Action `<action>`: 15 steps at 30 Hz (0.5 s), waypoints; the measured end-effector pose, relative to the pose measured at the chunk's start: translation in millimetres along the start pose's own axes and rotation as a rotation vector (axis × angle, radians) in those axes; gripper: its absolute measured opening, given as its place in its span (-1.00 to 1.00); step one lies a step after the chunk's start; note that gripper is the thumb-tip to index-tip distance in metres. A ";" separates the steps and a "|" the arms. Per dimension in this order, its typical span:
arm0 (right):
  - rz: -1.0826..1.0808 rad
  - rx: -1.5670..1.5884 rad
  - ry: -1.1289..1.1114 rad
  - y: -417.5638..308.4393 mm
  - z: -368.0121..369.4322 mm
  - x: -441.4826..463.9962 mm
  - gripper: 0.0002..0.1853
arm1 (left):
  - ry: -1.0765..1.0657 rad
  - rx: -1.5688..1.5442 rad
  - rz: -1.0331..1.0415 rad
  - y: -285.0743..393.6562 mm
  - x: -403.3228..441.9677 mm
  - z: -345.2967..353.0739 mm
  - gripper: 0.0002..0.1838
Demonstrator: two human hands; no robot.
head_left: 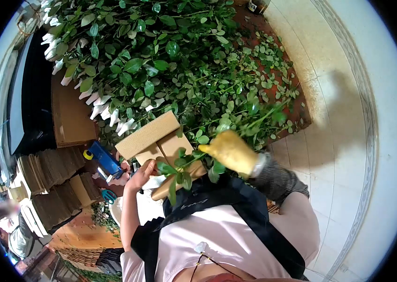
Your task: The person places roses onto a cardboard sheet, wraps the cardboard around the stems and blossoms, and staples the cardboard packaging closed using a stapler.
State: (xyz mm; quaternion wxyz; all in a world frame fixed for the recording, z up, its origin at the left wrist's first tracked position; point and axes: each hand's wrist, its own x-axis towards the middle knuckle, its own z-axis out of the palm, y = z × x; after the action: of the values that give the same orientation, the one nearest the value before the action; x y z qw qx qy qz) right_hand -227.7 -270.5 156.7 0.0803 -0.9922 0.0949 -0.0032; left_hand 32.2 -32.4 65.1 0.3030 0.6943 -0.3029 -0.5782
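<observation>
A yellow glove covers my right hand [230, 151], whose fingers are wrapped round a leafy green stem [264, 116] that slants up to the right. My bare left hand [143, 175] is closed at the lower left end of leafy growth, beside green leaves [179, 176]; what its fingers grip is partly hidden. Just above the hands lies a corrugated cardboard piece [147, 135] with folded brown card [172, 146] beneath it. A large heap of leafy stems [161, 61] lies beyond, with white-wrapped heads [109, 110] along its left edge.
Stacked cardboard sheets [50, 169] stand at the left, near a blue tape dispenser [104, 159] and teal-handled scissors [108, 196]. A cardboard box [69, 113] sits above them. Another person [20, 237] is at the far lower left. Pale tiled floor [334, 141] runs along the right.
</observation>
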 end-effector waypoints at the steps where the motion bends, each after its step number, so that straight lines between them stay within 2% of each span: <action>1: 0.063 0.001 -0.048 -8.5 41.7 -5.1 -0.88 | -0.050 0.009 0.058 -15.5 5.6 -5.9 -0.44; 2: 0.136 0.002 -0.069 -11.5 86.6 -10.5 -0.88 | -0.096 0.011 0.119 -31.2 11.2 -7.8 -0.43; 3: 0.226 0.106 -0.107 -6.0 133.6 -13.6 -0.84 | -0.099 -0.075 0.089 -11.7 0.9 -3.4 -0.49; 4: 0.473 0.521 -0.262 8.1 184.7 -11.8 -0.87 | -0.073 -0.022 0.189 -19.3 2.9 1.0 -0.62; 6: 0.061 0.365 -0.100 27.5 161.2 -11.7 -0.67 | 0.017 0.246 0.288 -9.6 -3.6 10.3 -0.64; 8: 0.127 0.896 -0.551 62.1 123.4 2.5 -0.46 | 0.125 0.366 0.267 -13.0 -3.2 21.7 -0.59; 10: 0.170 1.350 -0.907 105.8 62.0 39.9 -0.35 | 0.236 0.361 0.369 -25.5 -0.1 28.8 -0.60; 12: 0.500 1.342 -0.428 109.1 -0.5 70.3 -0.49 | 0.267 0.399 0.401 -10.3 -7.9 34.7 -0.63; 14: 0.350 0.895 0.117 143.1 35.4 100.7 -0.55 | 0.287 0.448 0.427 -7.5 -12.1 35.1 -0.67; 15: 0.398 0.430 0.155 158.4 54.0 118.1 -0.59 | 0.265 0.347 0.365 -12.7 -11.5 34.9 -0.67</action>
State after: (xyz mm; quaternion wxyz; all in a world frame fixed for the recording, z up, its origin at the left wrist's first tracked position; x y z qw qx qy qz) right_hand -140.3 -437.7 77.0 0.2798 -0.9113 0.2904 -0.0834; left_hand -3.1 -18.0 57.2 0.3159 0.7393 -0.4751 -0.3577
